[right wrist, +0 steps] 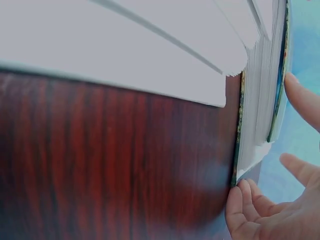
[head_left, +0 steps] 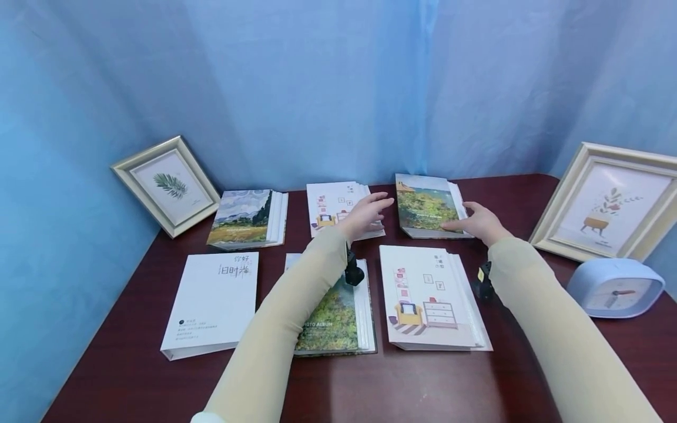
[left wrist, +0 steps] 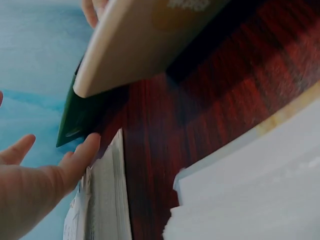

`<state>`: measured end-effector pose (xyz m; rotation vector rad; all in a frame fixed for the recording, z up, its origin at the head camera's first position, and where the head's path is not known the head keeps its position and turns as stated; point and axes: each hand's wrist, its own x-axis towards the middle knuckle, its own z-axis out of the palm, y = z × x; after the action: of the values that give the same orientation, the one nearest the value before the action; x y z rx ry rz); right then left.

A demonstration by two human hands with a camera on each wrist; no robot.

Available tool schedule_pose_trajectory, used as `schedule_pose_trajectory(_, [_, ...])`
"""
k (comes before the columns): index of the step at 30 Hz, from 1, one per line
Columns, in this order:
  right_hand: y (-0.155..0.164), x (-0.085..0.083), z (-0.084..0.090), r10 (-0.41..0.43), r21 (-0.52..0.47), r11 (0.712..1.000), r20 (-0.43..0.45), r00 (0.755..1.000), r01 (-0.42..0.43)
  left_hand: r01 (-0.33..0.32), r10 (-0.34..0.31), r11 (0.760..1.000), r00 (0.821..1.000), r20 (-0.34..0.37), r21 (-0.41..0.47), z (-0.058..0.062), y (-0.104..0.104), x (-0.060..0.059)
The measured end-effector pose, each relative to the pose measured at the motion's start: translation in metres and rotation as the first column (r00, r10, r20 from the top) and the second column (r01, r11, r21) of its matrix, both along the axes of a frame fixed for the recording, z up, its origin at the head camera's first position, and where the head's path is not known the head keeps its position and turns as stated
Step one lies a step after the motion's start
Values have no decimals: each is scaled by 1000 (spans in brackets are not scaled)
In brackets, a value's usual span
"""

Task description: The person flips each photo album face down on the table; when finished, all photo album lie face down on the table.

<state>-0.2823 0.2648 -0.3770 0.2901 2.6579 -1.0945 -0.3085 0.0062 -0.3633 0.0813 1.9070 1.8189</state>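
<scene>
Over the green album, both hands outstretched, fingers straight.

The table is dark red-brown with wood grain; the backdrop curtain is plain light blue; both sleeves are pale beige. The far right album shows a green and yellow landscape painting; the far middle album is white with small furniture drawings; the far left album bears a swirling blue sky over yellow field. The near left album is plain white with dark lettering; the clock is pale blue; both picture frames are cream.
</scene>
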Motion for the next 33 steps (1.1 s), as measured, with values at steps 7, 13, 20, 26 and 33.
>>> schedule_pose_trajectory(7, [-5,-2,2,-6,24,1000,9,1000,6,33,-34,999,998,45,12,-2,3,-13])
schedule_pose_trajectory(13, [-10,-2,7,-16,42,999,16,1000,16,98,-99,995,992,74,22,-3,8,-16])
schedule_pose_trajectory(20, [-9,-3,8,-42,26,999,33,999,41,118,-126,990,986,110,77,-10,20,-21])
schedule_pose_trajectory(26, [-10,-4,6,-40,17,999,39,998,39,108,-114,991,989,89,77,-12,23,-21])
schedule_pose_trajectory(33, [-14,-7,3,-17,1,1000,44,999,17,107,-107,994,993,49,4,-10,19,-22])
